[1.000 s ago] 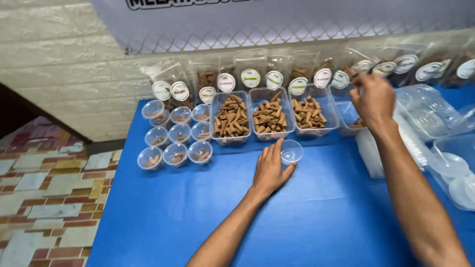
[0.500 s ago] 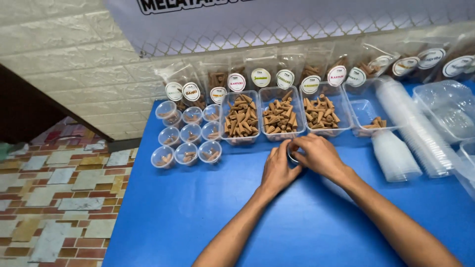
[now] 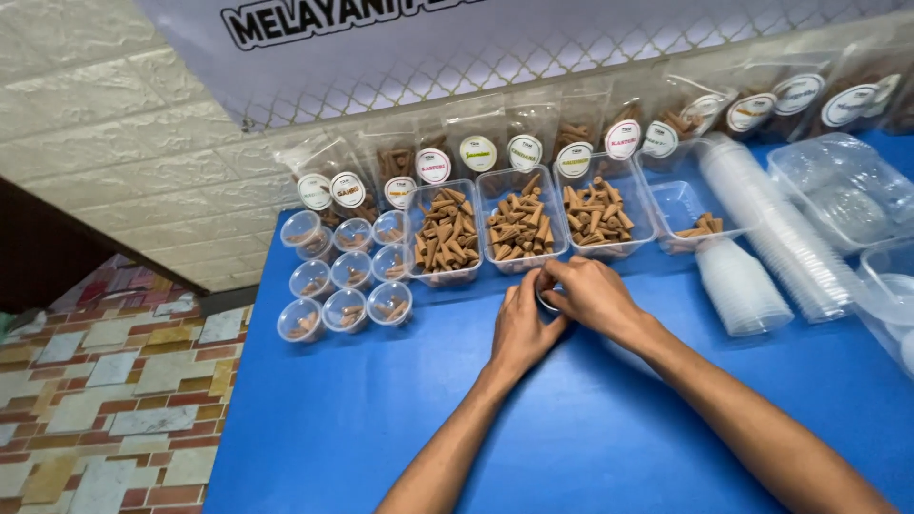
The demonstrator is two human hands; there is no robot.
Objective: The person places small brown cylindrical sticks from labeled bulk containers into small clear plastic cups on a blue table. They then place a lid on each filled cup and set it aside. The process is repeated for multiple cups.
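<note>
Your left hand (image 3: 522, 328) and right hand (image 3: 592, 295) met over a small clear cup (image 3: 546, 299) on the blue tabletop (image 3: 400, 409), just in front of the middle tray of brown cones (image 3: 521, 227). Both grips were curled around the cup, fingers closed on its rim, so most of it was hidden. Two more trays of cones (image 3: 446, 240) flanked the middle one. To your left sat a cluster of small lidded cups (image 3: 345, 281); to your right lay a stack of clear cups (image 3: 776, 233).
</note>
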